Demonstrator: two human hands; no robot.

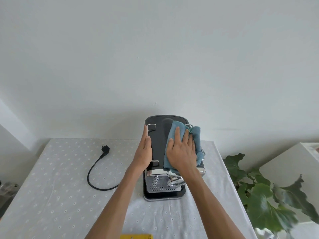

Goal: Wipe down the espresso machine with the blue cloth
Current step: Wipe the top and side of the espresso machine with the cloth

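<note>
A black and chrome espresso machine (pixel 158 140) stands on the table against the wall, seen from above. The blue cloth (pixel 174 128) lies spread over the right half of its black top. My right hand (pixel 182 150) presses flat on the cloth with straight fingers. My left hand (pixel 144 150) rests with straight fingers against the machine's left side, along the chrome rail. The chrome front with knobs and the drip tray shows below my hands.
The machine's black power cord and plug (pixel 103 153) lie loose on the white dotted tablecloth (pixel 51 187) to the left. A green leafy plant (pixel 262 195) stands off the table's right edge. A yellow object (pixel 136 236) peeks in at the bottom.
</note>
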